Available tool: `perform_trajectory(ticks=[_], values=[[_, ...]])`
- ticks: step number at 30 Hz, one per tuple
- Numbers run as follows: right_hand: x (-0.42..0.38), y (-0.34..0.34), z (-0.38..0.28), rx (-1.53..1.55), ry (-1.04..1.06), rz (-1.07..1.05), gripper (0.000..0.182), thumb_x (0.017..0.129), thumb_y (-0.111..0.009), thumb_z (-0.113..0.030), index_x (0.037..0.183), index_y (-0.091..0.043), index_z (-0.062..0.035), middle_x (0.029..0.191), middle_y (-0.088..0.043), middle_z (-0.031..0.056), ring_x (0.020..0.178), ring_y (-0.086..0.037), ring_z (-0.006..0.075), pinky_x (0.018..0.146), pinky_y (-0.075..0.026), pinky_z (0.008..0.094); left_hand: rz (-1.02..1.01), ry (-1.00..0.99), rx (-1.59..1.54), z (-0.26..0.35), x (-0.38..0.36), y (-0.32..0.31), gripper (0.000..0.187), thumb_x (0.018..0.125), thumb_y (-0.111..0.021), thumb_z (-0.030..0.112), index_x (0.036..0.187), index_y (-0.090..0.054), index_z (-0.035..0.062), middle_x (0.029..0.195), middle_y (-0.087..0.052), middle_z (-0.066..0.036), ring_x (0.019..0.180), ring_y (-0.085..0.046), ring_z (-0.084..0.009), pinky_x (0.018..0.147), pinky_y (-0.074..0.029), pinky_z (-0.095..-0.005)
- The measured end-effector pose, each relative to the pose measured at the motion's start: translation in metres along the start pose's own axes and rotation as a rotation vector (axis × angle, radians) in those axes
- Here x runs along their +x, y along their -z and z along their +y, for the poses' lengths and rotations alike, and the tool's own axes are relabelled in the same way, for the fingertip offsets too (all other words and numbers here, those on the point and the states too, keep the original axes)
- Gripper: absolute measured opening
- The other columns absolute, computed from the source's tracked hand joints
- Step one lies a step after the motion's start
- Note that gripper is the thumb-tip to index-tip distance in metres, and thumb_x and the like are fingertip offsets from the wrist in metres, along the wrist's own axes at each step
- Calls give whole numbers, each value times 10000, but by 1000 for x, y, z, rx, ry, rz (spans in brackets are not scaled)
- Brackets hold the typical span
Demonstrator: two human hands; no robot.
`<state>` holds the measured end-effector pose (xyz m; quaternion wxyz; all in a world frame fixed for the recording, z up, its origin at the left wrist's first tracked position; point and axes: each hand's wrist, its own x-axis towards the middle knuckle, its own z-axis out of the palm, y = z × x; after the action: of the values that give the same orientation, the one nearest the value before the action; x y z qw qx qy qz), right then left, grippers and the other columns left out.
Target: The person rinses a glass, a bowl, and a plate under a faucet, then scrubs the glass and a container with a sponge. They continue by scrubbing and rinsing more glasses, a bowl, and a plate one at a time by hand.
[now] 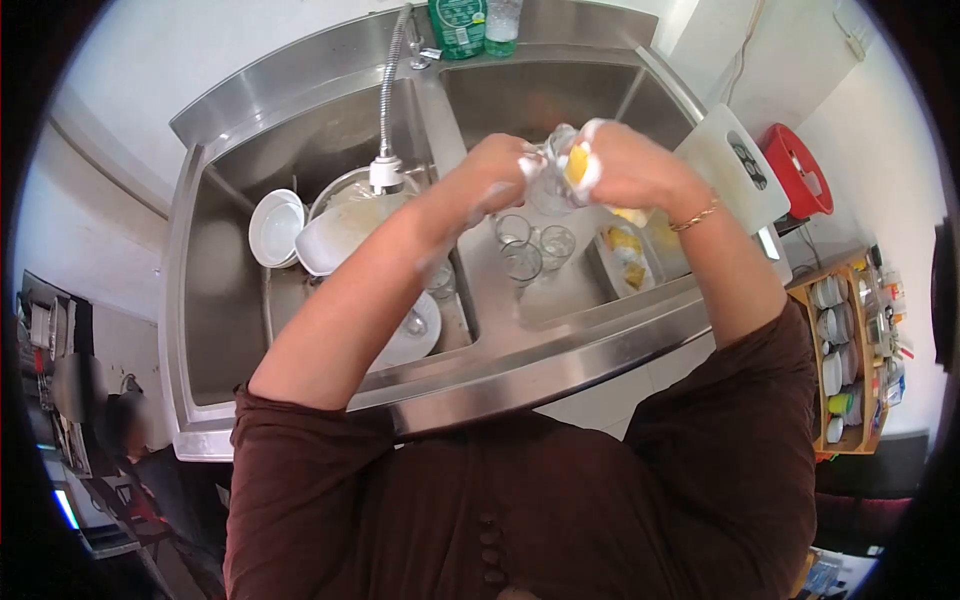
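Over the right sink basin, my left hand point(505, 172) is closed round one side of a clear glass point(552, 190), with suds on its fingers. On the glass's other side my right hand point(630, 165) is closed on a yellow sponge point(577, 163) covered in white foam, pressed against the glass. Below them, several clear glasses point(521, 261) stand together on the basin floor. A white tray point(655, 262) with yellow pieces in it lies to their right, under my right wrist.
The left basin point(225, 300) holds white bowls point(277, 228), a white plate point(415, 335) and a pot under the hose faucet point(386, 172). Green soap containers point(460, 28) stand behind. A white board point(735, 170) and red basin point(797, 172) are at the right. A person point(165, 480) is far left.
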<state>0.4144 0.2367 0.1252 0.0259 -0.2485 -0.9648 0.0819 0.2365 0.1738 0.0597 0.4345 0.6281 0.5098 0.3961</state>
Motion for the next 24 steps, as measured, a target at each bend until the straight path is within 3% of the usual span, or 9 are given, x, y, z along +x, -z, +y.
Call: perform_trajectory(ticks=[1, 2, 4, 5, 7, 11, 15, 17, 24], values=[[0, -10, 12, 9, -70, -6, 195, 615, -582, -119, 742, -634, 19, 728, -602, 229, 715, -594, 379, 649, -475, 411, -13, -43, 157, -11, 20, -10, 282, 869, -545, 225, 1053, -576, 13, 908, -583, -57, 768, -575, -167, 647, -516, -315], [0, -23, 26, 9, -64, -7, 195, 615, -582, -119, 742, -634, 19, 728, -602, 229, 715, -594, 379, 649, -475, 411, -8, -40, 158, -19, 39, -17, 282, 869, -545, 225, 1053, -576, 13, 908, -583, -57, 768, -575, -167, 647, -516, -315], [4, -50, 52, -45, -191, -28, 191, 617, -583, -125, 740, -643, 10, 733, -611, 212, 729, -606, 362, 660, -486, 404, -133, 223, 190, -23, 68, -29, 233, 863, -535, 219, 1015, -598, 54, 921, -579, -51, 754, -561, -174, 630, -518, -322], [6, -60, 62, -44, -184, -28, 191, 617, -583, -125, 740, -643, 10, 733, -611, 212, 729, -606, 362, 660, -486, 404, -126, 226, 191, -21, 75, -37, 233, 863, -535, 219, 1015, -598, 54, 921, -579, -51, 754, -561, -174, 630, -518, -322], [13, -79, 75, -97, -312, -110, 207, 644, -577, -133, 787, -657, -8, 800, -629, 196, 778, -619, 330, 704, -492, 391, 15, 496, 116, -5, 81, -53, 212, 858, -530, 228, 972, -612, 69, 928, -576, -69, 746, -551, -186, 608, -520, -325], [36, -120, 101, -74, -425, -184, 258, 706, -562, -182, 894, -667, -41, 960, -636, 163, 904, -616, 285, 790, -479, 363, 89, 499, 54, -54, 118, -67, 237, 857, -525, 236, 980, -610, 52, 929, -579, -88, 766, -561, -205, 612, -528, -339], [56, -156, 120, -19, -398, -198, 238, 681, -574, -182, 875, -656, -73, 927, -640, 147, 869, -614, 299, 750, -486, 383, 25, 562, 177, -65, 121, -65, 277, 852, -537, 252, 1004, -601, 30, 957, -582, -98, 802, -573, -214, 612, -539, -347], [63, -160, 115, -45, -405, -305, 263, 748, -521, -158, 940, -665, -49, 1019, -626, 151, 952, -605, 281, 786, -483, 353, 37, 570, 162, -64, 115, -61, 287, 854, -537, 255, 1012, -598, 24, 966, -583, -101, 808, -576, -215, 614, -543, -345], [84, -229, 143, -128, -283, -310, 252, 765, -514, -185, 936, -666, -78, 998, -636, 133, 940, -609, 275, 783, -485, 354, 61, 560, 178, -75, 112, -46, 298, 864, -526, 283, 983, -584, 16, 808, -552, -76, 726, -562, -172, 567, -519, -328]])
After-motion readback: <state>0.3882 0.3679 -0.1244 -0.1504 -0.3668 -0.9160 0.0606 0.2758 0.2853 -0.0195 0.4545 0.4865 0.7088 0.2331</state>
